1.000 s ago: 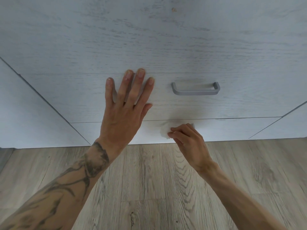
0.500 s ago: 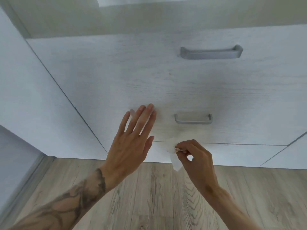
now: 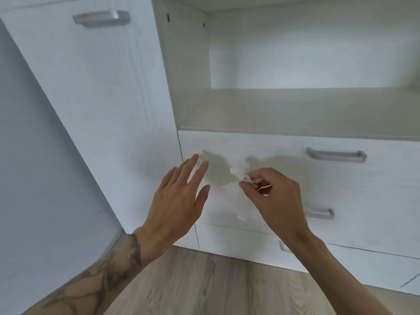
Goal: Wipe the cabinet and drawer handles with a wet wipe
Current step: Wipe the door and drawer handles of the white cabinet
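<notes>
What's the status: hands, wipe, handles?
Right hand pinching wet wipe, off the drawers. Left hand open, empty. Top drawer handle untouched now, nothing blocking.

The right hand [image 3: 276, 198] hides part of the middle drawer handle [image 3: 320, 213] and most of the lowest handle [image 3: 284, 246].

A white wood-grain cabinet [image 3: 109, 105] stands on the pale plank floor [image 3: 204, 283], its open shelf [image 3: 295, 110] bare above stacked drawers, each drawer front [image 3: 261, 146] carrying a grey metal handle [image 3: 336, 155].
</notes>
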